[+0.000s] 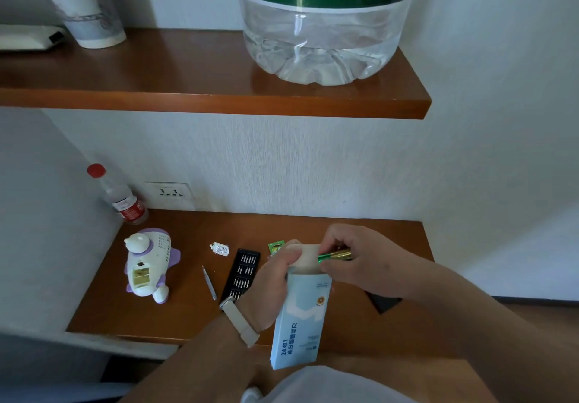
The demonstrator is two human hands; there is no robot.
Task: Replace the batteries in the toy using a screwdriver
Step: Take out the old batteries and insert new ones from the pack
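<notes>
Two wooden levels fill a white-walled corner: a shelf (188, 89) bearing a water jug (322, 42), and the tabletop (313, 230) below. At its left lies the toy (150, 265), near the screwdriver (209, 282) and bit case (240, 272). Nearer, the left hand (272, 283) grips a blue box (300, 324); the right hand (360, 255) pinches a battery (335, 255) at its open top.

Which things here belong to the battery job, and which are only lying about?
For the job: toy plane, screwdriver, bit tray, small white cover, batteries in the right hand, box in the left hand.
Lying about: small bottle, water jug, paper cup, wall socket.
</notes>
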